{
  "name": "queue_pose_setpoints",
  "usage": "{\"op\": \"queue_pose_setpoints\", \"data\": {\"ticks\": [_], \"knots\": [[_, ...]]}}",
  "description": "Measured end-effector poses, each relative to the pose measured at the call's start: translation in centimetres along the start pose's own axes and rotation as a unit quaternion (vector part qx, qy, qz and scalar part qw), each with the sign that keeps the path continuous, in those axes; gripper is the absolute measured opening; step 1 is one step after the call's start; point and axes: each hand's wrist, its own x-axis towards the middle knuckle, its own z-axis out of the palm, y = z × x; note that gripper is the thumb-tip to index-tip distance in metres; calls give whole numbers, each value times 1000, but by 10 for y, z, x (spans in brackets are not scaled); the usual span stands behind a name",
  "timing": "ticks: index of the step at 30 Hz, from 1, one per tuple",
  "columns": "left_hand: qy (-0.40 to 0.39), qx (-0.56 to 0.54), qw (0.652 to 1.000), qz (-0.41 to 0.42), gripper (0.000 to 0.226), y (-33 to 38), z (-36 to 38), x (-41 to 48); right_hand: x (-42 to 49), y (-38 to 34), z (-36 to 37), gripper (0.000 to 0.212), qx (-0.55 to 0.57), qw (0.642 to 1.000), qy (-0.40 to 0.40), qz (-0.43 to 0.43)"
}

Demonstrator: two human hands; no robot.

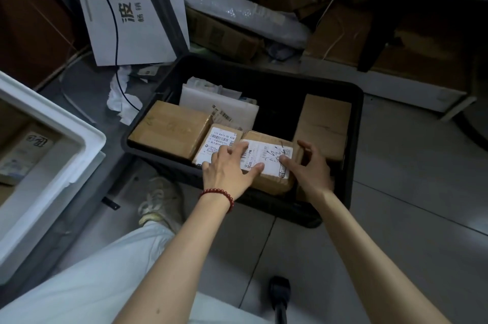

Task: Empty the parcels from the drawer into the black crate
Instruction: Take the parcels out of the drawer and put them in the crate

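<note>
Brown labelled cardboard parcel (273, 179) inside black plastic crate (357, 123), near wall: left grip (229, 168) spread flat atop it, right grip (310, 168) clasping its end.

My left hand (229, 168) covers the near right corner of the small parcel (221, 139) and the left part of the label (266, 154) on the middle parcel (272, 183). My right hand (309, 168) curls over that parcel's right end; its fingertips are out of sight there, and it hides the foot of the right parcel (324, 123). Label print too small to read. Crate (264, 72): near wall partly behind my forearms. Drawer (52, 154) cut by left edge; box (23, 154) inside only partly seen, print blurred. Sign (132, 6) cut by top edge. Black object (280, 294) cut by bottom edge; I cannot identify it. Shoe (158, 199) partly under my trouser leg. Background boxes too dark to tell apart.
</note>
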Motion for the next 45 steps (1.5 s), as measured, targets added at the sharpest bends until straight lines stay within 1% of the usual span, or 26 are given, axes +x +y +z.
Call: {"op": "queue_pose_setpoints", "data": {"ticks": [4, 7, 11, 13, 15, 17, 19, 22, 25, 27, 30, 33, 35, 39, 42, 45], "knots": [[-18, 9, 1000, 20, 76, -2, 1, 1, -6, 1, 6, 70, -32, 999, -18, -18], [-7, 16, 1000, 19, 76, -4, 0, 2, -5, 1, 5, 71, -76, 996, -28, -31], [6, 99, 995, 17, 79, -3, -1, 5, 0, 0, 1, 71, -177, 981, -40, -62], [18, 129, 991, 15, 79, -2, 1, 2, 0, -1, 0, 71, -196, 977, -36, -78], [18, 130, 991, 14, 76, -2, 1, -2, -1, -2, -2, 75, -199, 976, -47, -81], [12, 130, 991, 11, 72, -4, -1, -8, -2, -3, -6, 82, -258, 961, -63, -82], [12, 160, 987, 5, 66, -12, -10, -16, -6, -6, -8, 86, -322, 940, -61, -97], [32, 169, 984, -40, 55, -35, -42, -23, -14, -23, -1, 79, -350, 924, -56, -147], [73, 135, 983, -103, 51, -67, -91, -34, -22, -52, 20, 68, -343, 912, -87, -207], [100, 144, 976, -133, 51, -86, -124, -47, -30, -75, 39, 63, -323, 908, -104, -247], [126, 175, 962, -167, 50, -114, -167, -73, -46, -110, 76, 57, -330, 879, -137, -316], [152, 142, 958, -195, 49, -138, -192, -106, -66, -138, 114, 55, -336, 847, -187, -368], [175, 135, 953, -209, 47, -157, -196, -133, -85, -152, 138, 54, -327, 830, -213, -398], [199, 119, 940, -252, 45, -192, -181, -184, -122, -165, 177, 50, -294, 813, -249, -436], [212, 86, 928, -292, 45, -215, -168, -211, -139, -168, 201, 48, -284, 799, -276, -452], [226, 45, 914, -334, 47, -233, -158, -228, -150, -168, 222, 48, -275, 793, -303, -451]]}}
